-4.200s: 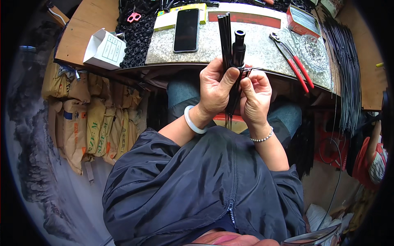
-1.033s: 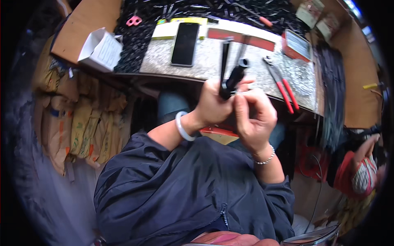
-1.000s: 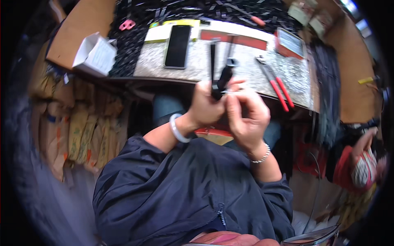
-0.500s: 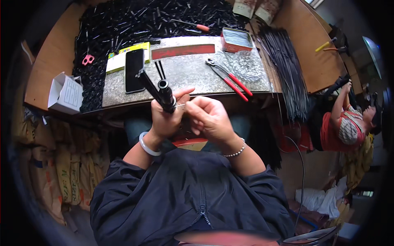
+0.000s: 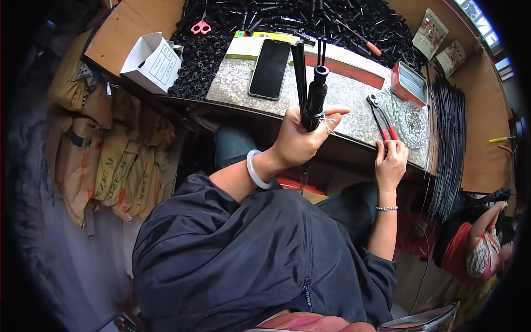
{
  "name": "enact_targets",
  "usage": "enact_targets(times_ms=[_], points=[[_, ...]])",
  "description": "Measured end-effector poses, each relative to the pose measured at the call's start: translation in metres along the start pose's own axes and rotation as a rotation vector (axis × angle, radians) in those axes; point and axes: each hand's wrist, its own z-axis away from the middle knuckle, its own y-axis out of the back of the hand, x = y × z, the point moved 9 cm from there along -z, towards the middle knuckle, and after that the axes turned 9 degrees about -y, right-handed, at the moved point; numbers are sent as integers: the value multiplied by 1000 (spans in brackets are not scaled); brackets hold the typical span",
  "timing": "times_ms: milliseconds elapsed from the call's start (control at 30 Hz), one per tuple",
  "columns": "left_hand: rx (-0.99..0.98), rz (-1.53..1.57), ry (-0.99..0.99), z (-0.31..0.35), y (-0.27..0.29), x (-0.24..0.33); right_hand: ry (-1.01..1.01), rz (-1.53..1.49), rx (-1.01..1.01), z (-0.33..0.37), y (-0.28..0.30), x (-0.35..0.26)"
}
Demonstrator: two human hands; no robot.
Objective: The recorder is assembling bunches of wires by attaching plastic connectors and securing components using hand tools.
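Note:
My left hand (image 5: 298, 141) is closed around a bundle of black tubes (image 5: 317, 97), held upright in front of the bench edge. One thick tube shows a round open end at the top, with thinner black rods beside it. Several fine pale strands (image 5: 330, 123), perhaps wires, stick out sideways by my thumb. My right hand (image 5: 392, 163) is at the bench's front edge, fingers closed on the ends of the red handles of a pair of pliers (image 5: 378, 113). The pliers' dark head lies on the grey worktop (image 5: 354, 119), pointing away.
A phone (image 5: 271, 69) lies beside a yellow-edged box. Pink scissors (image 5: 201, 25) and a white carton (image 5: 157, 63) are at left, black parts (image 5: 265, 27) heaped behind. A red tin (image 5: 409, 83) and long black rods (image 5: 449, 149) are right. Another person (image 5: 478, 243) sits at far right.
My right hand has left the bundle and reached right to the pliers' handles. My left hand still holds the bundle. The whole view has swung, shifting the bench rightward.

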Motion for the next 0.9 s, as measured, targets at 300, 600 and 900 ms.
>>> enact_targets(times_ms=[300,600,900], points=[[46,-94,47,-8,2,-6,-58,182,-27,-12,12,3],[20,-115,91,-7,-4,-17,-60,285,-117,-8,-1,1],[10,-121,69,-9,-6,-20,-392,-1091,-425,20,15,19]])
